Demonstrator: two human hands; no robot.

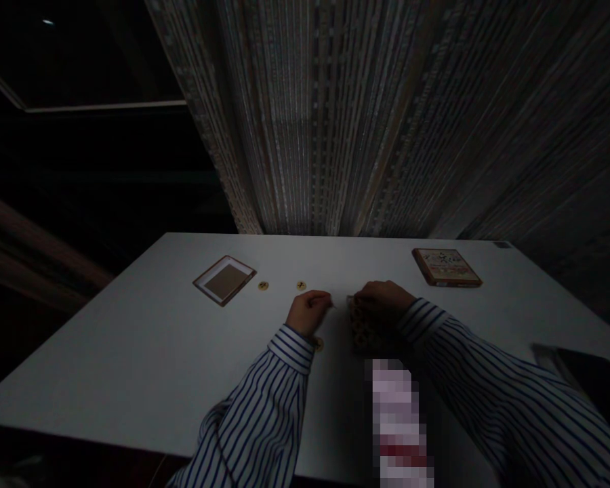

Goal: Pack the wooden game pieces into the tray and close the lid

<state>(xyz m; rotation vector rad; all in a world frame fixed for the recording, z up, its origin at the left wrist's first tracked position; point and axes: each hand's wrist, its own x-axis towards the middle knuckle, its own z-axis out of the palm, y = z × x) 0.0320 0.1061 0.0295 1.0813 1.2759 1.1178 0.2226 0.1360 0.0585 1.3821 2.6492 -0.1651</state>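
Note:
My left hand [309, 313] is closed in a pinch above the white table, left of a small box. Whatever its fingertips hold is too small and dark to name. My right hand [385, 300] bends over the far end of the box of round pieces [362, 333], fingers curled in at its edge; what they grip is hidden. Round wooden disc pieces with dark markings lie on the table: one disc [263, 286] at the left, another disc [301, 286] beyond my left hand, and a third disc [319, 345] partly behind my left wrist.
An open shallow tray or lid [209, 297] with a brown inside lies on the left of the white table [132, 366]. A flat printed box [450, 267] sits at the back right. A dark flat object [590, 379] is at the right edge. A striped curtain [305, 135] hangs behind the table.

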